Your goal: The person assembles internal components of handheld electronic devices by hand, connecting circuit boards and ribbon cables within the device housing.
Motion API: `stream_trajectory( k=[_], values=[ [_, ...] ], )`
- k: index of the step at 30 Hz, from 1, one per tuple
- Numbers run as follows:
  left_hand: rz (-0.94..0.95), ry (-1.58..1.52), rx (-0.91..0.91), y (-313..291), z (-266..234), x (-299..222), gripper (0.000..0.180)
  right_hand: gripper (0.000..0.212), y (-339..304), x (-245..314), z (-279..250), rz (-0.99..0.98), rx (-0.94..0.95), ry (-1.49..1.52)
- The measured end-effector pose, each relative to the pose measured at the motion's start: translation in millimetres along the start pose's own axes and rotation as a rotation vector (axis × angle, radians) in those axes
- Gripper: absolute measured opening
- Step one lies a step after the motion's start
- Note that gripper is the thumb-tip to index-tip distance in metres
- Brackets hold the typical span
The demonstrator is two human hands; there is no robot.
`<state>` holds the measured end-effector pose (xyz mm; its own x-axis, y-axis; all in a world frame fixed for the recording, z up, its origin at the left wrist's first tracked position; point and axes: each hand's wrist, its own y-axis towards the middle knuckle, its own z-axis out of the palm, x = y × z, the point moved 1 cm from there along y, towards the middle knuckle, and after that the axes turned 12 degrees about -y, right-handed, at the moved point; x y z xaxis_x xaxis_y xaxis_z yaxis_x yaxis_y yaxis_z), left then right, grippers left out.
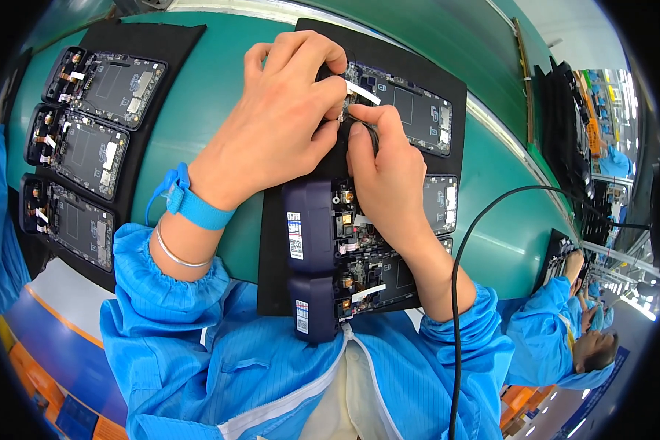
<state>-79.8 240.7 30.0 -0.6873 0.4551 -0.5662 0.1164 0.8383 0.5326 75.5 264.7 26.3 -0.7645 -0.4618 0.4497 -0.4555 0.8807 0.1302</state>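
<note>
Both my hands work at the far end of an opened electronic device (pixel 412 106) with an exposed dark circuit board, on a black mat (pixel 447 77). My left hand (pixel 279 121), a blue strap on its wrist, has its fingers curled at the device's left part. Whatever its fingertips pinch is hidden. My right hand (pixel 389 158) is closed, thumb against index finger, around a slim dark thing that I cannot make out. Its index fingertip is beside a white strip (pixel 363 92) on the device. Two similar opened devices, one with a dark purple casing (pixel 308 224), lie nearer me.
On the left, another black mat (pixel 177 48) carries three opened devices (pixel 88 161). The bench top (pixel 491 220) is green. A black cable (pixel 458 293) arches past my right forearm. Farther right, a person in blue (pixel 550 330) sits at the bench, near dark stacked trays (pixel 565 117).
</note>
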Motion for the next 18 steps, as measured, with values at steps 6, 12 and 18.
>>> stream_trajectory(
  k=[6,12,18],
  values=[
    [0.010,0.017,0.045,-1,-2,6,0.022,0.012,1,5,0,-0.080,-0.035,-0.145],
    [-0.262,-0.377,-0.124,-7,-2,27,0.070,0.027,-4,-19,-38,0.097,-0.115,0.412],
    [-0.306,-0.384,0.076,-19,-16,3,0.083,0.025,-108,-76,-90,0.349,-0.325,0.383]
  ],
)
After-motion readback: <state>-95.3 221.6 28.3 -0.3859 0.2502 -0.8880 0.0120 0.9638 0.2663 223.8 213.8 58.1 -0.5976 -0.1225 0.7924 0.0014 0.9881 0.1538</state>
